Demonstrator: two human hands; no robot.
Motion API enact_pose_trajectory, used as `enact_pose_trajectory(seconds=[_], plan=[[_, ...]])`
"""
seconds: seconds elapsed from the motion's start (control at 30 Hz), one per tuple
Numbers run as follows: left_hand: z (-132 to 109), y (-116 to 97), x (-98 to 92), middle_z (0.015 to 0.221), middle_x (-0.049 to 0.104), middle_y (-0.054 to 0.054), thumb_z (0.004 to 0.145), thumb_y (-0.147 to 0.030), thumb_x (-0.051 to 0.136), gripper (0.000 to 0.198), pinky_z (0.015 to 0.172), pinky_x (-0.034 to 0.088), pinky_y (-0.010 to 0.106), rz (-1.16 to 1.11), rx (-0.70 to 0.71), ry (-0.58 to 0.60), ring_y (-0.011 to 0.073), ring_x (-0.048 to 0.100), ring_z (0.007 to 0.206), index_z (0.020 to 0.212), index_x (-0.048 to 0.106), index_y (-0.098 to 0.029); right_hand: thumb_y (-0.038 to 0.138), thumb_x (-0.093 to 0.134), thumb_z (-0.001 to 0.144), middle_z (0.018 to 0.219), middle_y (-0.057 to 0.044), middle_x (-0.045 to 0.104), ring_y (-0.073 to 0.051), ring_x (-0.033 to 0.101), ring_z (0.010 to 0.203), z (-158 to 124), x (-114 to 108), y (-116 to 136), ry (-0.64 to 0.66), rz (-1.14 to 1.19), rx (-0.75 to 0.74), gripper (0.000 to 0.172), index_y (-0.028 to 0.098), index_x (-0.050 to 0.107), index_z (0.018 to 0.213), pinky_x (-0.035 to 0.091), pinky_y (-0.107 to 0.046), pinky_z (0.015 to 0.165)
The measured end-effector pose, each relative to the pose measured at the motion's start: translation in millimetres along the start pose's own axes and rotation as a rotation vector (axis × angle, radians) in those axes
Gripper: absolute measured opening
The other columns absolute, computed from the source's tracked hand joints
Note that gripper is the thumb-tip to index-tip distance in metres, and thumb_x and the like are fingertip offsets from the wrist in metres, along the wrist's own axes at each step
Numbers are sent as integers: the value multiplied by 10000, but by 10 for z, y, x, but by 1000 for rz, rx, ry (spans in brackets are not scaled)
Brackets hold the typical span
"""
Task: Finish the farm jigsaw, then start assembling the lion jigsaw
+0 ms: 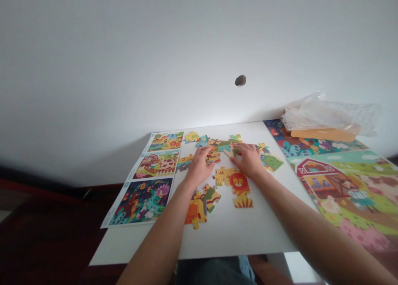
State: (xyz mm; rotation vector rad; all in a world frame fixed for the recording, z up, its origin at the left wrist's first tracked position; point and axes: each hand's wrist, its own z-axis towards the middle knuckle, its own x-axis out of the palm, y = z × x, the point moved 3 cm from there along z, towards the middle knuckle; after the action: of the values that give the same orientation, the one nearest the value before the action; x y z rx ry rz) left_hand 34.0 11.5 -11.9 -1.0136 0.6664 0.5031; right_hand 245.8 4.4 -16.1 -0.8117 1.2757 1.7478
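Atop white table point(226, 235), jigsaw pcs point(239, 185), white wall point(124, 69) behind

Puzzle pieces point(213, 155) half hidden by left hand point(199, 167).

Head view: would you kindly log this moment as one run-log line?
left hand: on loose jigsaw pieces | right hand: on a jigsaw piece | white table

jigsaw pieces point(211, 196) (lion point(239, 182) among them)
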Motion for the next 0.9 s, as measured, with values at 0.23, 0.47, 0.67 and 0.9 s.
enact_pose_trajectory(seconds=[0.23, 0.47, 0.67, 0.9], plan=[[2, -29, -19, 1216, 546, 73, 736, -122, 714, 600, 1060, 463, 398, 24, -11, 8, 232, 561, 1171, 1306, 566, -239, 364, 616, 844, 1361, -88, 580, -320, 459, 1222, -18, -37, 23, -57, -10, -11, 424, 266, 645, 1255, 325, -502, 988], [3, -55, -18, 1175, 559, 65, 748, -193, 743, 561, 999, 512, 372, -33, -16, -109, 215, 590, 1099, 1280, 578, -253, 459, 555, 912, 995, -73, 734, -242, 591, 961, -34, -122, 157, -53, 107, -117, 312, 235, 744, 1018, 370, -387, 902], [-27, -277, -55, 1210, 533, 78, 774, -151, 698, 496, 1043, 481, 369, -86, 120, -94, 207, 568, 1141, 1253, 598, -231, 454, 509, 944, 614, -6, 657, -122, 556, 601, -77, -135, 291, 24, 253, -214, 458, 193, 673, 606, 375, -263, 669], [-28, -277, -23, 1240, 519, 77, 769, -163, 723, 489, 1054, 487, 398, -108, 141, -67, 216, 571, 1148, 1239, 621, -254, 374, 569, 895, 752, -11, 710, -122, 580, 617, -79, -144, 283, -71, 403, -126, 222, 193, 680, 831, 421, -240, 644]])
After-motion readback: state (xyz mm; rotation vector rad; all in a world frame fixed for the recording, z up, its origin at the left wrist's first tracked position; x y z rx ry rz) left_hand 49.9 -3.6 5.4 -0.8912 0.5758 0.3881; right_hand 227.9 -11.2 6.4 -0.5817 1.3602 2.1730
